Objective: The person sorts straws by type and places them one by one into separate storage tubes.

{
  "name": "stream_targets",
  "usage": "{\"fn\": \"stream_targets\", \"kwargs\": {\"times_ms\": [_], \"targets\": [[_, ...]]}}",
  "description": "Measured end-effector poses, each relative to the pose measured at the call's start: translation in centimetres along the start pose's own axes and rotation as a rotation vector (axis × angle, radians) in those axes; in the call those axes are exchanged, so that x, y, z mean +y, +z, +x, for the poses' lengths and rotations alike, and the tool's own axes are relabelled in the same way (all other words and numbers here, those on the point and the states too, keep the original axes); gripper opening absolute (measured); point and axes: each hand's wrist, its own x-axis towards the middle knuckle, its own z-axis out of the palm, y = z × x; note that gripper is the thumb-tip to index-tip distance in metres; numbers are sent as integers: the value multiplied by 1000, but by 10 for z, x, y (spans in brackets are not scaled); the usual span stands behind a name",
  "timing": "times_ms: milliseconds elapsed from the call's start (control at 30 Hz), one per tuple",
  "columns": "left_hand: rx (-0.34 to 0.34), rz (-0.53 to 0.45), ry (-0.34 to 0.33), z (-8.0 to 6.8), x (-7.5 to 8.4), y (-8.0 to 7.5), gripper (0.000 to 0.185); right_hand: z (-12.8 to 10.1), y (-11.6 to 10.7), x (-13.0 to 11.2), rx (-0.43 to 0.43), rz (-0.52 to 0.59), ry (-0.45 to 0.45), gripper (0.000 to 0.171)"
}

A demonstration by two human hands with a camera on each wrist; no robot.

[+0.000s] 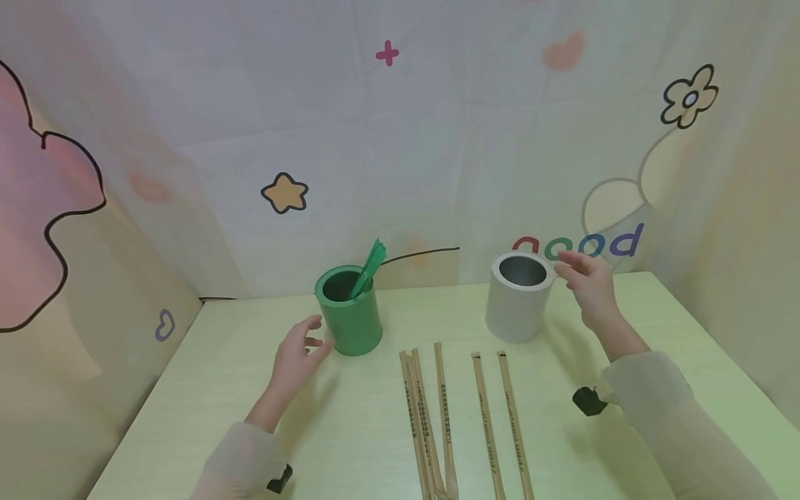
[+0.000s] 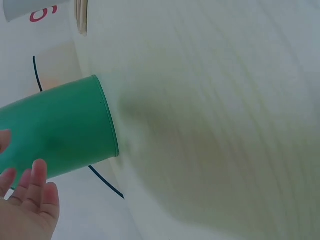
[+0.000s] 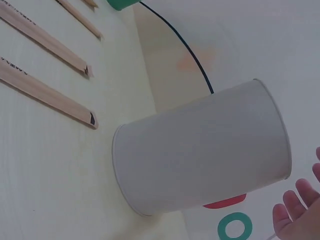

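A green cylindrical container [image 1: 353, 323] stands upright on the table, with green wrapped sticks [image 1: 370, 267] leaning out of its top. Just left of it is my left hand [image 1: 296, 361], fingers loosely bent and holding nothing; in the left wrist view its fingertips overlap the green wall. A white cylindrical container [image 1: 517, 312] with a dark inside stands to the right. My right hand [image 1: 589, 288] is beside its rim, fingers relaxed and nothing in them. The right wrist view shows those fingers [image 3: 295, 202] close to the container's rim end.
Several slim sticks in brown paper wrappers lie lengthwise on the table [image 1: 187, 417], among them a left bunch [image 1: 420, 417], a single one [image 1: 445, 423] and two on the right [image 1: 487, 423]. A printed cloth [image 1: 350, 160] hangs behind the table.
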Motion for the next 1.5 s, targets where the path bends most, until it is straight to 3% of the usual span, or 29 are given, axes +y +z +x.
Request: {"fn": "stream_targets", "kwargs": {"times_ms": [133, 267, 633, 833, 1133, 1500], "targets": [[-36, 5, -24, -5, 0, 4, 42, 2, 0, 9, -13, -41, 32, 40], [-73, 1, -22, -10, 0, 7, 37, 4, 3, 15, -25, -105, 48, 50], [-253, 4, -54, -18, 1, 23, 36, 5, 9, 19, -12, -54, 55, 48], [-338, -44, -17, -25, 7, 32, 40, 4, 11, 17, -19, 14, 104, 49], [-479, -52, 28, -29, 18, 52, 44, 3, 12, 15, -24, 203, 179, 49], [-501, 53, 124, -29, 33, 81, 45, 4, 14, 15, -2, 154, 224, 47]]}}
